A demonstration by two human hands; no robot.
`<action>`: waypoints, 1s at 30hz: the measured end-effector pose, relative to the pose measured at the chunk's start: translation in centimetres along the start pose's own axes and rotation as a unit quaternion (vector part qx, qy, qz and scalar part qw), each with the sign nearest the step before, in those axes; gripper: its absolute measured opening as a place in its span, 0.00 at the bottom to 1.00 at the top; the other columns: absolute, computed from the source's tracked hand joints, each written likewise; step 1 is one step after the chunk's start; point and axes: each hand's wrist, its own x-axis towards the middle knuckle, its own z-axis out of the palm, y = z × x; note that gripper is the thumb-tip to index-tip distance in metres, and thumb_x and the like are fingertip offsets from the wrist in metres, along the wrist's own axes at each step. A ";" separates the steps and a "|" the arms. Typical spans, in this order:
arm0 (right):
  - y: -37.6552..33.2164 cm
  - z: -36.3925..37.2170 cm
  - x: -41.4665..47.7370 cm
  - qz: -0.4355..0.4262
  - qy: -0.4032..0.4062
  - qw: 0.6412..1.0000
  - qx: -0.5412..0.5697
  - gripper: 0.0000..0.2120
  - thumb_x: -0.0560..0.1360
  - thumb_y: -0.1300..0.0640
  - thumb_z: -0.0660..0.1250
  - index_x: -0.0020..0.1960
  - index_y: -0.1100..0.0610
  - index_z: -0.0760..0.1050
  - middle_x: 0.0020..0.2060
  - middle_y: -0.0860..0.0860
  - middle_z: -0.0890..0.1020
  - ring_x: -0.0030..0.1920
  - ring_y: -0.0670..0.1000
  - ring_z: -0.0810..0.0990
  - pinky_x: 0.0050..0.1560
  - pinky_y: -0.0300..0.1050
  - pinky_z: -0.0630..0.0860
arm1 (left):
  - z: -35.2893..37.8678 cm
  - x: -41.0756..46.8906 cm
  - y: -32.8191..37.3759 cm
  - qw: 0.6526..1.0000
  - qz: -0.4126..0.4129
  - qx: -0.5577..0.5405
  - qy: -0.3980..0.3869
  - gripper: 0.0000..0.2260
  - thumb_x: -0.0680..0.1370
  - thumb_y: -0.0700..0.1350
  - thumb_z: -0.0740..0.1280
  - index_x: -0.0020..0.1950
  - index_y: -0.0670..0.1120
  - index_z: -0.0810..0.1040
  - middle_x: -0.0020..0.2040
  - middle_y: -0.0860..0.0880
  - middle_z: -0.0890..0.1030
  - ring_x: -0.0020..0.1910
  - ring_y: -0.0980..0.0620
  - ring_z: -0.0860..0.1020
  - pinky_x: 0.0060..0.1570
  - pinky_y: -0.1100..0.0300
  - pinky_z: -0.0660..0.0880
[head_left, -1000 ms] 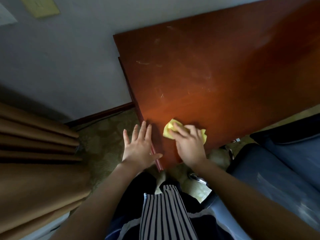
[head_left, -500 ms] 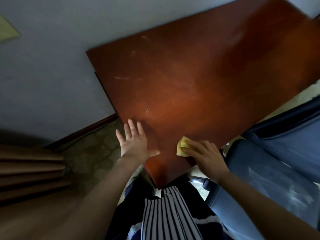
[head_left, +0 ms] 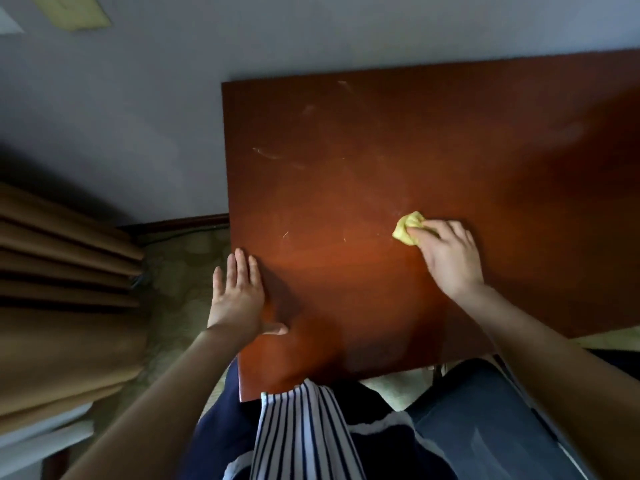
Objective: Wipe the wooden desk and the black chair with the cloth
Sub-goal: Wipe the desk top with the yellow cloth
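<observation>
The desk (head_left: 381, 161) stage of the job was in hand. The chair (head_left: 485, 431), low at five o'clock in the view, seemed to be waiting its turn. The cloth (head_left: 406, 231), bunched into a small yellow wad, sat on the desk top at about three o'clock from the middle of the view, well in from every edge. The right hand (head_left: 448, 259) lay over it with fingers bent down around the wad, pinning it to the wood. Only the wad's nine-o'clock side stuck out past the fingertips. The left hand (head_left: 238, 296), at eight o'clock, lay flat and held nothing, fingers straight along the desk's left edge and thumb spread onto the top, seemingly bracing. Pale smears (head_left: 266, 153) showed on the wood toward ten and eleven o'clock from the cloth, so that part probably needed passes yet. The next move called for sweeping the wad out to those marks under firm downward pressure, then across the far right, before turning to the chair. A curtain (head_left: 62, 289) hung at nine o'clock.
</observation>
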 end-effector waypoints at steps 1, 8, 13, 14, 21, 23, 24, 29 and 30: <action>0.4 0.0 1.4 0.016 0.000 1.000 0.006 0.16 0.72 0.66 0.69 0.58 0.55 0.80 0.54 0.57 0.81 0.51 0.63 0.76 0.50 0.56 0.72 | 0.0 0.0 0.1 1.000 -0.004 0.000 -0.002 0.62 0.64 0.72 0.66 0.74 0.36 0.32 0.75 0.35 0.34 0.75 0.39 0.36 0.73 0.44 0.39; -1.7 1.3 7.1 0.155 0.012 0.987 0.046 0.14 0.76 0.60 0.65 0.62 0.54 0.78 0.57 0.55 0.78 0.56 0.60 0.73 0.51 0.51 0.73 | -0.9 0.0 0.8 0.998 -0.019 0.055 -0.021 0.62 0.63 0.74 0.64 0.73 0.34 0.32 0.75 0.34 0.35 0.76 0.38 0.38 0.73 0.42 0.42; -7.2 1.8 4.7 0.045 0.025 0.993 0.108 0.13 0.71 0.61 0.70 0.55 0.53 0.82 0.49 0.54 0.82 0.48 0.60 0.77 0.45 0.49 0.73 | -1.2 -0.1 1.0 0.996 -0.029 0.081 -0.024 0.62 0.64 0.74 0.63 0.73 0.34 0.33 0.75 0.33 0.36 0.76 0.37 0.39 0.73 0.43 0.43; -8.2 1.7 3.6 0.009 0.032 0.991 0.129 0.13 0.69 0.63 0.71 0.53 0.54 0.83 0.46 0.53 0.82 0.44 0.60 0.78 0.43 0.48 0.75 | -1.2 -0.2 1.0 0.996 -0.031 0.079 -0.025 0.61 0.64 0.73 0.63 0.74 0.34 0.33 0.75 0.33 0.35 0.76 0.38 0.39 0.73 0.43 0.43; -8.1 2.3 -2.9 -0.203 0.055 0.960 0.187 0.15 0.66 0.66 0.76 0.50 0.53 0.84 0.45 0.49 0.84 0.39 0.55 0.80 0.39 0.45 0.79 | -1.3 0.0 1.1 0.994 -0.027 0.100 -0.025 0.62 0.63 0.74 0.63 0.74 0.33 0.34 0.75 0.32 0.37 0.76 0.36 0.41 0.73 0.43 0.42; -6.3 2.5 -3.6 -0.252 0.046 0.946 0.196 0.16 0.66 0.68 0.76 0.51 0.54 0.84 0.47 0.50 0.84 0.41 0.54 0.81 0.40 0.47 0.79 | -1.2 0.1 1.1 0.995 -0.029 0.098 -0.024 0.62 0.63 0.74 0.62 0.73 0.33 0.34 0.75 0.32 0.37 0.76 0.36 0.41 0.73 0.43 0.42; -5.4 2.5 -3.7 -0.273 0.039 0.941 0.195 0.15 0.67 0.68 0.75 0.51 0.54 0.84 0.47 0.51 0.84 0.42 0.54 0.82 0.40 0.48 0.79 | -1.1 0.1 1.1 0.995 -0.029 0.095 -0.022 0.62 0.63 0.74 0.62 0.73 0.33 0.34 0.75 0.32 0.37 0.76 0.36 0.41 0.73 0.42 0.42; -1.0 1.9 -1.6 -0.262 0.071 0.948 0.168 0.13 0.70 0.67 0.73 0.51 0.55 0.84 0.47 0.52 0.84 0.42 0.56 0.82 0.42 0.49 0.80 | -0.7 0.2 0.8 0.997 -0.025 0.077 -0.014 0.63 0.62 0.75 0.62 0.73 0.34 0.33 0.75 0.33 0.35 0.76 0.37 0.39 0.73 0.42 0.42; -0.1 1.7 -0.9 -0.242 0.076 0.954 0.160 0.14 0.69 0.68 0.73 0.52 0.56 0.84 0.47 0.53 0.84 0.42 0.57 0.82 0.43 0.50 0.80 | -0.6 0.2 0.7 0.997 -0.025 0.071 -0.012 0.63 0.62 0.75 0.62 0.73 0.34 0.33 0.75 0.33 0.35 0.76 0.37 0.39 0.72 0.42 0.42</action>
